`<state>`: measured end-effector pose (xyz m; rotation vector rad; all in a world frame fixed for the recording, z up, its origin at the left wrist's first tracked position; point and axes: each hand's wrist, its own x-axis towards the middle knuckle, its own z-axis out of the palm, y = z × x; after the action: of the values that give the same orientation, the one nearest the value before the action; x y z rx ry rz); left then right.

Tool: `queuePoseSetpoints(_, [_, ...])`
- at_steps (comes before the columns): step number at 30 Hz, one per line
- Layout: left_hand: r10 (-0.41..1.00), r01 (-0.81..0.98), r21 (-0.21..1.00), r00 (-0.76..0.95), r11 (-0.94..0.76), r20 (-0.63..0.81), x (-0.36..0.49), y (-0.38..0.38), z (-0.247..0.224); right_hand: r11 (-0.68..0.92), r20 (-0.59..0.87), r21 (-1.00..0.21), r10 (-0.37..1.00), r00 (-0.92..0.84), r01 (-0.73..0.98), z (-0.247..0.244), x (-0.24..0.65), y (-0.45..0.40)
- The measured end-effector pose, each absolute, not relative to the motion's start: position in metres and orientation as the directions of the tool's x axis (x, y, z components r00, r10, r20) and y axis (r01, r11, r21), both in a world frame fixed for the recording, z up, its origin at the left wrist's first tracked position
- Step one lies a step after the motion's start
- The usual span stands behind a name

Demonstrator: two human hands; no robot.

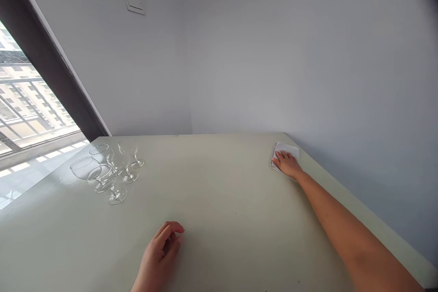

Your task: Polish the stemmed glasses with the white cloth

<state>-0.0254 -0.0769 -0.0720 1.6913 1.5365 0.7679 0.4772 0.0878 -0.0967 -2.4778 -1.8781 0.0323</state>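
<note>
My right hand point(287, 164) reaches to the far right of the table and lies on a stack of folded white cloths point(289, 148). Its fingers are stretched out and spread across the top cloth; the palm hides part of the stack. Nearer to me, at the bottom centre, my left hand point(162, 248) rests on its side just at the table surface. Its fingers are loosely curled, with a gap between thumb and forefinger and nothing held. Several clear stemmed glasses point(118, 196) stand upright in a group on the left, apart from both hands.
The pale, glossy table point(205, 182) meets grey walls point(239, 54) at the back and along the right. A light switch point(134, 1) is on the back left wall. On the far left, a dark frame point(51, 50) borders a bright window with railings outside.
</note>
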Motion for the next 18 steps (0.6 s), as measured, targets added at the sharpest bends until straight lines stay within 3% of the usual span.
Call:
queuePoseSetpoints(4, [0.991, 0.574, 0.817, 0.129, -0.056, -0.023, -0.026, -0.077, -0.076, -0.019, -0.024, -0.053, 1.0, 0.018, 0.998, -0.1, 0.409, 0.078])
queuePoseSetpoints(6, [0.99, 0.592, 0.801, 0.143, -0.09, 0.006, -0.026, -0.078, -0.077, 0.191, -0.041, -0.09, 0.98, -0.195, 0.978, -0.097, 0.366, 0.062])
queuePoseSetpoints(11, [0.985, 0.615, 0.775, 0.163, -0.145, 0.055, -0.025, -0.079, -0.077, 0.637, -0.042, -0.303, 0.734, -0.678, 0.708, -0.073, 0.264, -0.024])
queuePoseSetpoints(14, [0.988, 0.592, 0.796, 0.149, -0.125, 0.045, -0.026, -0.078, -0.075, 0.713, -0.032, -0.453, 0.588, -0.808, 0.536, -0.054, 0.233, -0.083])
queuePoseSetpoints(18, [0.994, 0.537, 0.841, 0.113, -0.07, 0.011, -0.029, -0.076, -0.073, 0.654, -0.044, -0.507, 0.631, -0.774, 0.562, -0.046, 0.242, -0.124])
